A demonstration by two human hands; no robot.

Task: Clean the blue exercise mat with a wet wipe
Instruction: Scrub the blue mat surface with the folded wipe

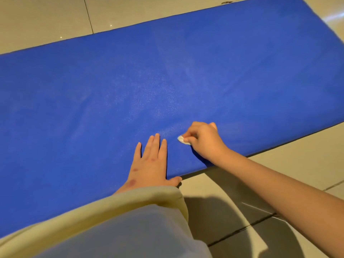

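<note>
Blue exercise mat, lying flat and diagonally across the pale tiled floor, its near edge running from lower centre to the right. A loose cream sleeve covers the left forearm; the right forearm is bare. Left hand: palm down on the mat near that edge, fingers straight and slightly spread, holding nothing, thumb at the mat's border. Right hand: just beside the left, fingers curled, pinching the wet wipe, a small white wad pressed against the mat surface.
</note>
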